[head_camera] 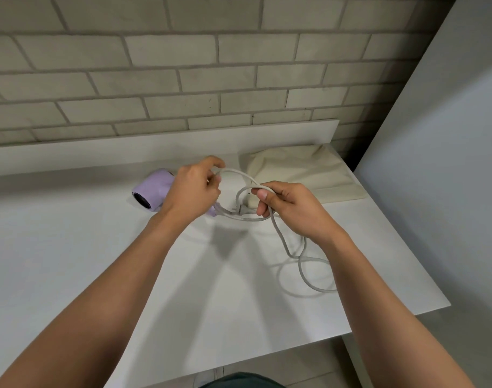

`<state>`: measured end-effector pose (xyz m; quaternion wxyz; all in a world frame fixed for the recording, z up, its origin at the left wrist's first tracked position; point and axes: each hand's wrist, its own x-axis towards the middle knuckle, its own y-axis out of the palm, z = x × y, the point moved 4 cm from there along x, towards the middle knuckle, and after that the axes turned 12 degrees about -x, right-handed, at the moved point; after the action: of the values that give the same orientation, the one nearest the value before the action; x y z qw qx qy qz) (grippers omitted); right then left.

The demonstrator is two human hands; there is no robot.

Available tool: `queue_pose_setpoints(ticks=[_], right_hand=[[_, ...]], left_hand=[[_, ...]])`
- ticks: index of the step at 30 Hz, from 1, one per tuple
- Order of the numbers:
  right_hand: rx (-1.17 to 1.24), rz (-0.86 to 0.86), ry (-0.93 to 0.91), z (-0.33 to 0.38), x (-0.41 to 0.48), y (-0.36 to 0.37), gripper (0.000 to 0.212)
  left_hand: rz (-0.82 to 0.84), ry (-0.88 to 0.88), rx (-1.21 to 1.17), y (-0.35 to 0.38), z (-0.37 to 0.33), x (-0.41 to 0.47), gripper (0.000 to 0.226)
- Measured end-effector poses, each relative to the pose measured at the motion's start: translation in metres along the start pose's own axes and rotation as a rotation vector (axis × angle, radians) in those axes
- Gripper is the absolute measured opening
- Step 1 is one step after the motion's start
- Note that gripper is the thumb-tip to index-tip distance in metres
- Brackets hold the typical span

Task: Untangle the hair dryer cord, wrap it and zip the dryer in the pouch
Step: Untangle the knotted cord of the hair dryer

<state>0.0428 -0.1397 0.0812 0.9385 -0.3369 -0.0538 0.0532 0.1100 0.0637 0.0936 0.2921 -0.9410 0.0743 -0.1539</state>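
White worktop (99,247) lies under my forearms, with slack loops of the grey cord (280,237) resting on it near its right edge. My right grip (291,208) is curled round a bunch of cord loops held above the surface. My left grip (191,191) pinches another strand, and an arc of cord spans between them. The plug (240,210) lies beneath. The lilac hair dryer (152,189) lies behind my left grip, and the cream pouch (300,166) lies flat at the back right, against the brick wall (183,79).

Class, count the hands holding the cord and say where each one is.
2. The left hand pinches a raised loop of the cord beside the dryer; the right hand grips the cord in front of the pouch.
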Motion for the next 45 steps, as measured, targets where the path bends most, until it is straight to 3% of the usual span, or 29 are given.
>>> queue_pose_setpoints(ticks=[3, 6, 10, 13, 16, 21, 23, 27, 30, 32, 34, 40, 45], right_hand=[[-0.089, 0.058, -0.007, 0.005, 0.002, 0.001, 0.028], [-0.212, 0.081, 0.001, 0.007, 0.002, 0.001, 0.035], [-0.195, 0.079, -0.011, 0.01, 0.0, 0.0, 0.033], [-0.088, 0.042, -0.005, 0.008, 0.0, 0.001, 0.021], [0.003, -0.006, 0.013, 0.002, 0.001, 0.001, 0.018], [0.001, 0.005, 0.04, -0.004, -0.006, 0.004, 0.021], [0.056, 0.004, 0.061, -0.004, -0.007, 0.003, 0.024], [-0.019, 0.062, 0.045, 0.002, -0.007, 0.0, 0.027], [-0.113, 0.107, 0.033, 0.006, -0.007, 0.0, 0.033], [-0.153, 0.116, 0.019, 0.007, -0.006, 0.0, 0.035], [-0.185, 0.114, 0.007, 0.008, -0.006, -0.002, 0.036], [-0.123, 0.049, 0.033, 0.005, -0.007, -0.003, 0.023], [0.005, 0.022, 0.065, 0.0, -0.005, 0.002, 0.019]], left_hand=[[0.125, 0.233, 0.209, 0.006, -0.009, -0.006, 0.049], [0.26, 0.481, 0.298, 0.013, -0.028, -0.012, 0.04], [0.317, 0.517, 0.387, 0.014, -0.031, -0.007, 0.05], [0.231, 0.538, 0.348, 0.015, -0.031, -0.011, 0.049], [0.038, 0.49, 0.202, 0.011, -0.032, -0.012, 0.032], [-0.255, 0.227, -0.059, -0.022, -0.024, -0.001, 0.02], [-0.212, 0.124, -0.022, -0.029, -0.012, 0.003, 0.02], [0.065, -0.013, 0.315, -0.02, 0.007, 0.001, 0.03], [0.197, 0.24, 0.321, -0.006, -0.009, -0.007, 0.05], [0.3, 0.431, 0.32, 0.006, -0.026, -0.012, 0.044], [0.363, 0.492, 0.378, 0.015, -0.037, -0.014, 0.034], [0.248, 0.379, 0.447, 0.014, -0.044, -0.018, 0.033], [-0.02, 0.19, 0.186, 0.001, -0.03, -0.014, 0.03]])
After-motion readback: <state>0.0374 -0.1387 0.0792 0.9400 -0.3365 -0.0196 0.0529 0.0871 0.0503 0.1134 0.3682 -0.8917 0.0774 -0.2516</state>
